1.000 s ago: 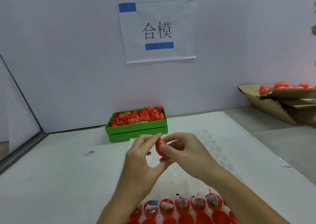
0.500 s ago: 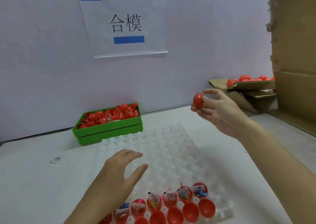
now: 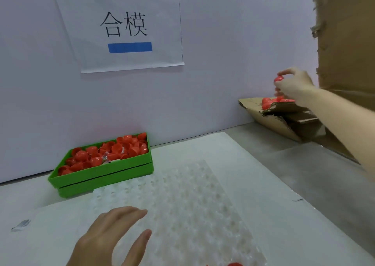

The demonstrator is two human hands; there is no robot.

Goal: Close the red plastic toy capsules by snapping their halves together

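Scrap (image 3: 21, 224): a small dark-and-white bit is being seen lying flat on the white sheet (image 3: 233, 160), at the far left, well apart from everything else.
Green tray (image 3: 105, 174): it is being kept against the back wall, stacked on a second green tray; it is being filled with loose red capsule halves (image 3: 105, 154), heaped and lying at mixed angles.
Paper sign (image 3: 123, 26): it is being shown hanging on the wall above the tray, printed with two black characters, with a blue strip below them and a blue patch at the top left corner.
Left hand (image 3: 109, 239): it is being held palm down over the near left part of the clear dimpled tray (image 3: 192, 204); the fingers are being kept straight and slightly apart, the thumb spread to the side, nothing being held. Whether it is touching the tray cannot be told.
Clear dimpled tray: it is being seen lying on the white sheet, just in front of the green tray; a red rounded piece (image 3: 235, 264) is being cut off by the bottom edge.
Closed capsule (image 3: 279, 79): it is being pinched in the fingertips of the right hand (image 3: 294, 86), raised above the cardboard box.
Right hand: it is being reached out to the far right, fingers curled and clamped on the closed capsule.
Cardboard box (image 3: 280, 117): torn and low, it is being seen tilted by the wall, with a pile of red capsules (image 3: 272, 101) in it, just under the right hand.
Tall carton (image 3: 345, 42): brown, it is being seen at the right edge, behind the right forearm.
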